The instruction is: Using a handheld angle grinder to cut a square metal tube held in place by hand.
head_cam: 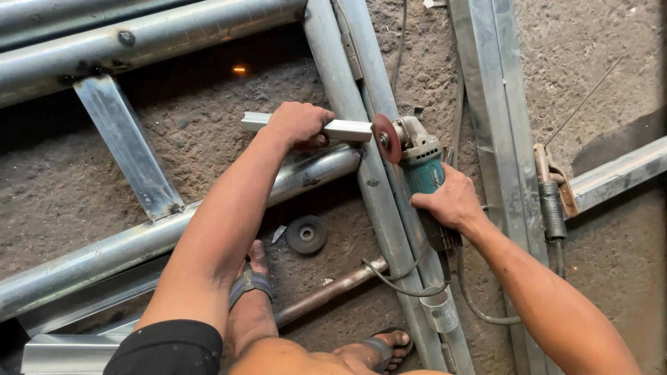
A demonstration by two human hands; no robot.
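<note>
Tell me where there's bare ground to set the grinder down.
Bare ground lies right of the flat steel bars, below the welding clamp. Another patch sits between the slanted flat brace and the left hand. It is crowded around the right hand on the angle grinder: pipes, cable, spare disc and feet.

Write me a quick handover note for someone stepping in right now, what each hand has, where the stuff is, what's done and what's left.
Left hand: gripping the short square tube, held level across the frame pipe.
Right hand: gripping the teal angle grinder; its disc meets the tube's right end.
Nearby: spare disc on the ground by the sandalled foot; welding clamp on the flat rail to the right.
Done: a spark shows up left, so grinding appears under way.
Left: how far the cut has gone cannot be seen; the tube looks in one piece.
</note>
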